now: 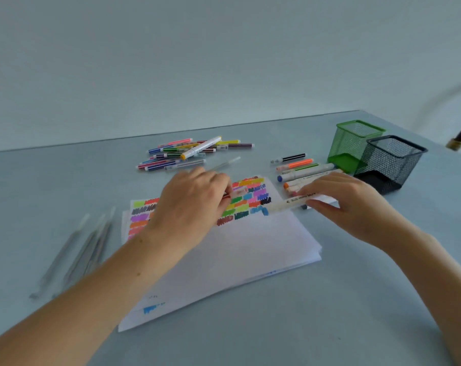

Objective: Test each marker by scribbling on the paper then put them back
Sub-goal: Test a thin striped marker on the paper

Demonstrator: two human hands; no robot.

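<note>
A person's two bare hands work over a stack of white paper (250,249) on a grey counter (356,299). The right hand (348,202) grips a white marker (290,203) by its barrel, long axis running left to right, its blue tip touching the sheet beside rows of coloured scribbles. The left hand (195,204), palm down over those scribbles, pinches a small cap (239,192). Cap and tip are near, so recapping looks next.
</note>
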